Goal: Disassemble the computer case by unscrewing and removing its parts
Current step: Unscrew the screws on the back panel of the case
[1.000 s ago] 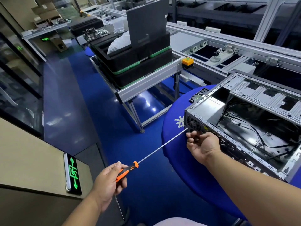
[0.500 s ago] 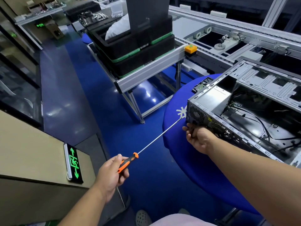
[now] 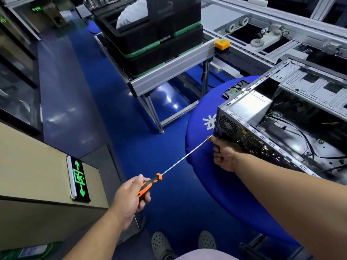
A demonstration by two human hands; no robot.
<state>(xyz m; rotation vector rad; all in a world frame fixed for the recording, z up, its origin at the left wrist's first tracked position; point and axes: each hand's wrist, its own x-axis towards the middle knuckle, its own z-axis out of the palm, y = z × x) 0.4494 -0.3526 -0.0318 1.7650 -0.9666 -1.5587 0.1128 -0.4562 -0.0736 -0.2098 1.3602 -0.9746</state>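
Observation:
An open metal computer case (image 3: 293, 117) lies on its side on a round blue table (image 3: 210, 177), its rear panel with fan grilles facing me. A silver power supply (image 3: 251, 107) sits in the near corner, with black cables beside it. My left hand (image 3: 131, 197) grips the orange-and-black handle of a long screwdriver (image 3: 185, 156). Its thin shaft runs up and right, with the tip at the case's lower rear corner. My right hand (image 3: 223, 154) curls around that lower rear edge, next to the tip.
A small black part (image 3: 234, 90) lies on the table behind the case. An aluminium conveyor frame (image 3: 169, 72) carrying stacked black trays (image 3: 150, 38) stands beyond. A beige wall with a green exit sign (image 3: 78, 179) is at left. My feet (image 3: 184, 244) stand on the blue floor.
The view has tilted down, so my feet now show. The screwdriver tip stays at the case's rear corner, and my right hand has shifted slightly under that edge.

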